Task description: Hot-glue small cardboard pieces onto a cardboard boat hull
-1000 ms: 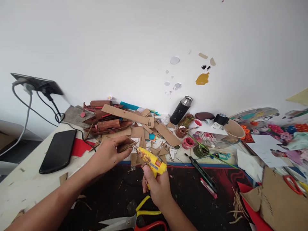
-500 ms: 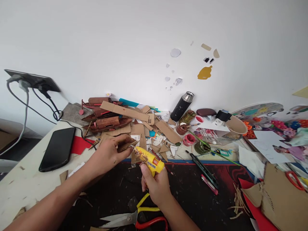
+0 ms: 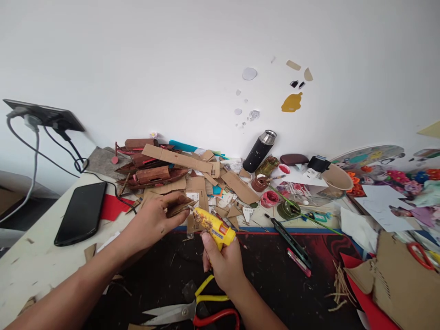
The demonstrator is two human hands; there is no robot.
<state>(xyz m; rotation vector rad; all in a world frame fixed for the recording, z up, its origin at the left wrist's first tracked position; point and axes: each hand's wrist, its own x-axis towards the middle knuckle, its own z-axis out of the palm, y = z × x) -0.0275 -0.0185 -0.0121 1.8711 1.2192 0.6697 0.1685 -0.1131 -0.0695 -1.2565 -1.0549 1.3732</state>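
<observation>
My right hand (image 3: 223, 259) is wrapped round the handle of a yellow hot glue gun (image 3: 215, 228). Its nozzle points up and left, close to the piece in my other hand; whether the tip touches is too small to tell. Between the thumb and fingers of my left hand (image 3: 156, 217) is a small brown cardboard piece (image 3: 179, 208), partly hidden by the fingers. Below my right hand lie scissors (image 3: 187, 313) with one yellow and one red handle, blades spread apart on the dark mat (image 3: 154, 279).
Brown model boats (image 3: 153, 176) and cardboard scraps (image 3: 240, 187) crowd the back. A black flask (image 3: 259, 151) leans near paint jars (image 3: 270, 198). A utility knife (image 3: 290, 240) lies right, a phone (image 3: 81, 213) left. Cardboard (image 3: 405, 279) sits at the right edge.
The glue gun's nozzle has shifted slightly to the right, along the edge of the cardboard piece. My left hand stays nearly still.
</observation>
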